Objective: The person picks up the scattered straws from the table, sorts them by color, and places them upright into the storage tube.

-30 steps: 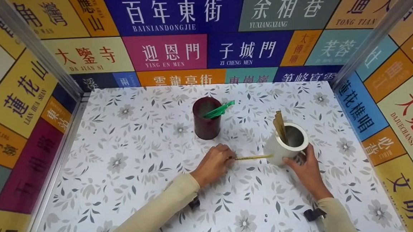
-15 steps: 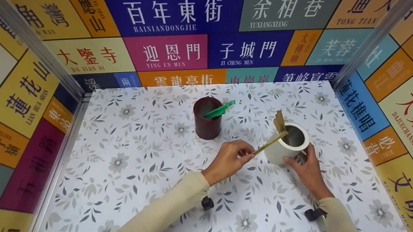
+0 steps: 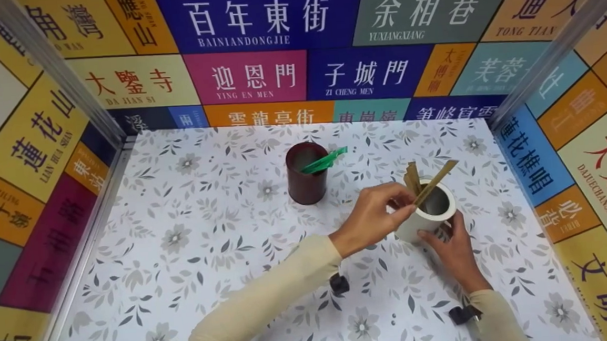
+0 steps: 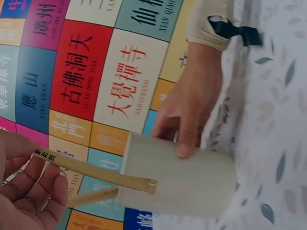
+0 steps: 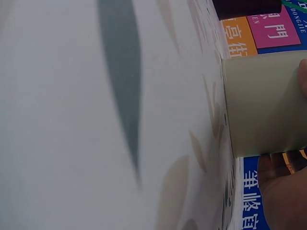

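My left hand point(image 3: 377, 216) pinches a slim gold stick packet point(image 3: 438, 180) over the mouth of a white cylindrical cup point(image 3: 411, 231). In the left wrist view the packet point(image 4: 100, 173) has dark printing near the fingertips, and its serrated end overlaps the cup wall. Several more gold stick packets point(image 3: 412, 175) lean out of the cup's back left rim. My right hand point(image 3: 453, 245) grips the cup from its right side, thumb across the front. The right wrist view shows the cup point(image 5: 264, 105) upright on the table, fingers around it.
A dark red cup point(image 3: 306, 186) with green stick packets point(image 3: 326, 161) stands behind and left of the white cup. The floral-patterned table point(image 3: 184, 283) is bordered by panels of coloured signs point(image 3: 245, 76) at the back and both sides.
My left hand has moved right and up from the table in front of the dark red cup, bringing the gold stick packet from lying level to tilted above the white cup. My right hand stays put.
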Tool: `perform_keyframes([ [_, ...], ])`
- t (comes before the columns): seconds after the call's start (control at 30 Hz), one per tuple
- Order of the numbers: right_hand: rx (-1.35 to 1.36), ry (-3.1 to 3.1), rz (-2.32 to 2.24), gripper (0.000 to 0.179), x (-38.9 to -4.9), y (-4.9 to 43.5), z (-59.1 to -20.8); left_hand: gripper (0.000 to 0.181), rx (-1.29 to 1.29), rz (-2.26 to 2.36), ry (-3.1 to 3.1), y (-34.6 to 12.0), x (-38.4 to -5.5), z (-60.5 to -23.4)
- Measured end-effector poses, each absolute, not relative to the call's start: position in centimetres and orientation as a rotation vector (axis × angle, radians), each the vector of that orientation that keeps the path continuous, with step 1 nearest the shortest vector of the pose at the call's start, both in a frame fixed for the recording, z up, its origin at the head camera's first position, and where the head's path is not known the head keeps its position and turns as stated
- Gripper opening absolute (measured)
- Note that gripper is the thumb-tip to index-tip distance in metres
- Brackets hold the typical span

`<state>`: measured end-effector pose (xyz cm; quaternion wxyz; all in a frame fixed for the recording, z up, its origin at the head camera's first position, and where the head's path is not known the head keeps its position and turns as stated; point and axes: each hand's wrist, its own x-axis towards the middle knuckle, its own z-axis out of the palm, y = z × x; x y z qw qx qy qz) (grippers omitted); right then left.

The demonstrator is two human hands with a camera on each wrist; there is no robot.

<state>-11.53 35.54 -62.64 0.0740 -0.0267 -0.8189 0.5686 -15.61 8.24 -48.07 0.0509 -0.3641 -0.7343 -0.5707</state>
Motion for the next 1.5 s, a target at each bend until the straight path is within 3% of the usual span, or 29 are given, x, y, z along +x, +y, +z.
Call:
perform_keyframes([
  [0.4,-0.076,-2.462,1.706,0.092,-11.4,35.5,-62.4,0.006,-0.948,-1.786,-2.033,11.7,-17.0,-47.3],
  [0.97,-0.042,-2.409,1.752,0.086,-11.5,35.4,-62.9,0.005,-0.902,-1.725,-2.018,13.7,-17.4,-52.5],
  [1.5,-0.036,-2.404,1.720,0.088,-11.7,35.4,-62.9,0.014,-0.709,-1.618,-2.193,14.6,-17.3,-54.6],
])
